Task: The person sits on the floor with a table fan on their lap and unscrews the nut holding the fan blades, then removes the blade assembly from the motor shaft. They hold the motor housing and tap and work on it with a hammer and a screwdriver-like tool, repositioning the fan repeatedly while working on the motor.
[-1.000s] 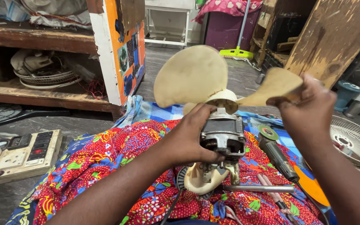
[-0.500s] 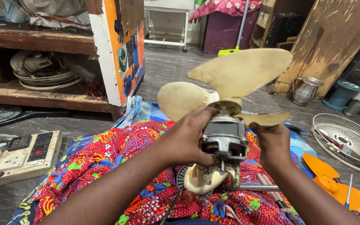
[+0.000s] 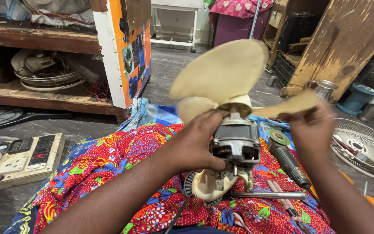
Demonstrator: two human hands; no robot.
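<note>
Head view: your left hand [image 3: 198,145] clasps the fan motor [image 3: 236,145]; your right hand [image 3: 312,125] pinches a cream fan blade [image 3: 288,106] above the patterned cloth [image 3: 109,164].

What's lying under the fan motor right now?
Under the bare metal fan motor sit its cream plastic base, a metal rod and the red floral cloth. The left hand covers the motor's left side; the cloth beneath the base is hidden.
</note>
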